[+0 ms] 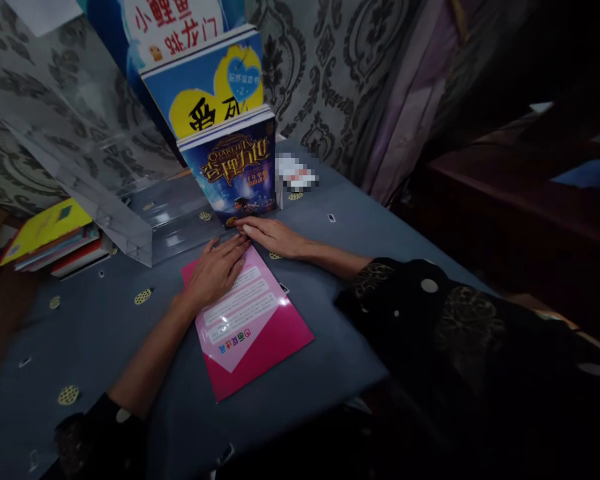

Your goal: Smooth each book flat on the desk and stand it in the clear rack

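Observation:
My left hand [217,273] lies flat over the upper part of a glossy pink book [275,340], fingers stretched out. The book rests on the table with printed text showing. My right hand [275,237] is stretched out at the foot of a dark blue book [240,170] with gold lettering, its fingertips at that book's lower edge and close to my left fingertips. Neither hand is wrapped round anything. Behind the dark blue book stand a blue and yellow book [200,90] and a taller blue book [180,27], stepped in a clear plastic rack [135,243].
A stack of books [55,233] with a yellow cover lies left of the rack's clear side wall. A pixelated white item [295,171] lies to the right. Patterned curtain [320,67] hangs behind the grey-blue tablecloth [340,340]. The table's right edge runs beside my right arm.

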Available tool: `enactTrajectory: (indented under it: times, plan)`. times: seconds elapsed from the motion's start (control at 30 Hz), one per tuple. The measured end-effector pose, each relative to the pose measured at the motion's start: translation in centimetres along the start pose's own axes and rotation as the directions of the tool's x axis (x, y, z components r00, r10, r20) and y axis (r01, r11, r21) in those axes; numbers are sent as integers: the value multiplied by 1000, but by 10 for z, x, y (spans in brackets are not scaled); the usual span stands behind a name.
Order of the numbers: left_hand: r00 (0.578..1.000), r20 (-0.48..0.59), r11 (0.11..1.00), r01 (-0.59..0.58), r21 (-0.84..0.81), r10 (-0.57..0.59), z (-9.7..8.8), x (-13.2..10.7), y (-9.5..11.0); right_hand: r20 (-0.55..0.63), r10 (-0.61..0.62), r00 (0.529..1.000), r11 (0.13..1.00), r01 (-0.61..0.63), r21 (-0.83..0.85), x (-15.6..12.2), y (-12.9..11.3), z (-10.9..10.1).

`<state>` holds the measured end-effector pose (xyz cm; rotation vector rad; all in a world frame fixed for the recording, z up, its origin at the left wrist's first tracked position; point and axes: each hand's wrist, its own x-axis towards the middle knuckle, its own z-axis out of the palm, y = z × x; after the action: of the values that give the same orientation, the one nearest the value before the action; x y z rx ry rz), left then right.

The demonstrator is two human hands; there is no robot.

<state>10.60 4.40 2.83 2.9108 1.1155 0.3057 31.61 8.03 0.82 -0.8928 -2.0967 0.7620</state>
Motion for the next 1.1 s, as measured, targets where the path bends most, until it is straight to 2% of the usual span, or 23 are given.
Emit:
enactTrajectory:
  times: [0.33,0.6,0.87,1.1]
  plan:
    - [999,5,999,-37,-29,37,1,-5,1,20,-21,1000,994,23,-107,0,0,0]
    - [998,10,997,-60,-49,60,0,-9,12,90,-94,992,968,112,-226,-6,-3,3]
    - [992,65,988,-104,-113,112,-7,-24,42,133,-104,986,956,136,-261,-8,-5,1]
    - [967,113,966,-212,-147,230,-10,-39,70,149,-95,984,956,132,-261,-9,-5,1]
